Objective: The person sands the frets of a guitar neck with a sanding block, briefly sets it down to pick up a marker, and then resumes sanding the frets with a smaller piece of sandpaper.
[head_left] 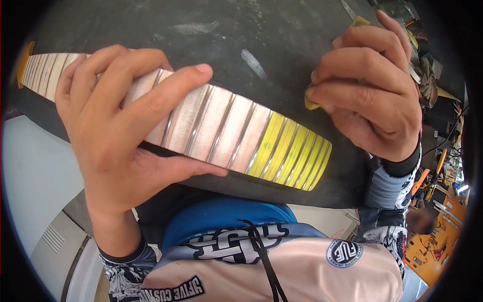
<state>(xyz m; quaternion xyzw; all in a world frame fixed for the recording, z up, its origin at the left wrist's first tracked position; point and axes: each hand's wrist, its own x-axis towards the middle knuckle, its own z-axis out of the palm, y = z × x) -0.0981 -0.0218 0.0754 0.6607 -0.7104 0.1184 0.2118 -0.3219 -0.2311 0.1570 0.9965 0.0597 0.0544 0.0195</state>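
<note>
Your left hand [113,131] grasps guitar neck [221,131] across frets, neck lying flat on dark worktop [211,30]. Your right hand [370,85] clenched around yellowish pad [311,100], just beside neck's yellow-taped end [292,153].

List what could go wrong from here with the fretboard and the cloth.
1. The guitar neck lies near the dark bench's front edge, steadied only by the left hand; it might slide off.
2. The left fingers lie across the metal frets, so the right hand rubbing with its folded yellow cloth could bump them.
3. The yellow tape over the end frets could lift if rubbed.
</note>
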